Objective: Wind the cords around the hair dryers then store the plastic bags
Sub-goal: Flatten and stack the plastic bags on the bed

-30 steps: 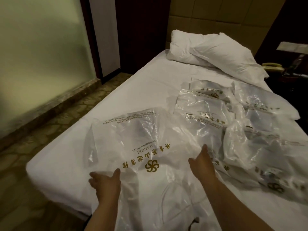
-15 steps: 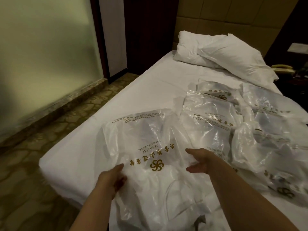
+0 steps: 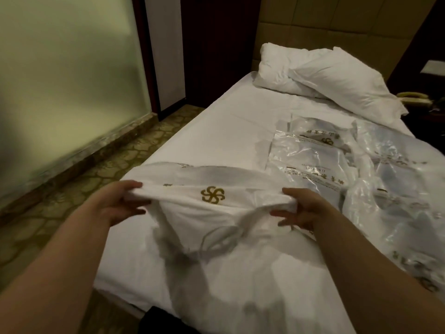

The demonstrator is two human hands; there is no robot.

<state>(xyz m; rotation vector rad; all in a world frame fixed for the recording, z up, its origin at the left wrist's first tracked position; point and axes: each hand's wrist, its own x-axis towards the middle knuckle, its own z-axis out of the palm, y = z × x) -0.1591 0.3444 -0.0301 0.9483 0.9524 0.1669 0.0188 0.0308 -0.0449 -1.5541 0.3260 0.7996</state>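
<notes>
Gripping the folded upper edge of a white plastic bag (image 3: 212, 213) from both ends, the two hands are extended forward over the near end of the bed (image 3: 216, 131) in the head view. Left hand (image 3: 120, 203): thumb on top of the fold, fingers (image 3: 137, 209) curled beneath, pinching the bag's left end. Right hand (image 3: 301, 208): thumb over the fold, fingers curled under and pointing inward, pinching the right end. Both forearms reach in from the bottom corners of the frame, roughly level with each other. The held fold is stretched taut between the hands, so its long axis runs left to right across the view; a gold pinwheel logo (image 3: 213, 194) sits near the middle of the fold, facing up toward the camera. Below the fold the bag hangs and spreads toward the person, over the bed's near edge; a faint looped line shows through it, but what it is cannot be told. To the right, just beside the right hand, a heap of clear plastic bags (image 3: 361, 169) with gold print lies on the sheet, some flat, some crumpled. White pillows (image 3: 320, 78) lie at the far end against a padded headboard (image 3: 337, 22). A patterned floor (image 3: 48, 208) and a frosted panel (image 3: 60, 75) run along the left.
</notes>
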